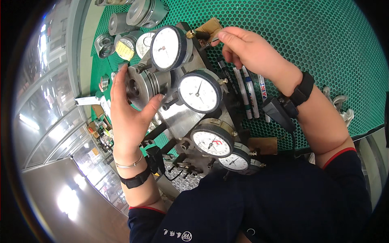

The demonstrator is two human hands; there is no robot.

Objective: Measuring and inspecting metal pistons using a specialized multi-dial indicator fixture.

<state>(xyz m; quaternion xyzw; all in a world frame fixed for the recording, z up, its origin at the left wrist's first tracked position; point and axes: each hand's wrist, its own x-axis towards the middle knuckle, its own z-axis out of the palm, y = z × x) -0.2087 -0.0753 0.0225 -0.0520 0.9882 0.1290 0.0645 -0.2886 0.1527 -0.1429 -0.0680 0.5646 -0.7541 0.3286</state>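
My left hand (129,115) holds a silver metal piston (139,86), its thumb on the grooved near side and its fingers along the far side. The piston sits against a metal gauge fixture (178,117). My right hand (251,50) is closed in a pinch at the end of a thin dark rod (207,45) on the fixture's far right side. A large round dial gauge (166,47) stands between the hands, and a second dial gauge (199,92) sits nearer. Closer to my body are a third dial gauge (212,138) and a fourth dial gauge (236,160).
Several more pistons (146,12) stand at the far left, one bearing a yellow note (124,50). Paint markers (250,92) lie right of the fixture on a green perforated mat (312,36). Crumpled white gloves (340,103) rest by the right edge.
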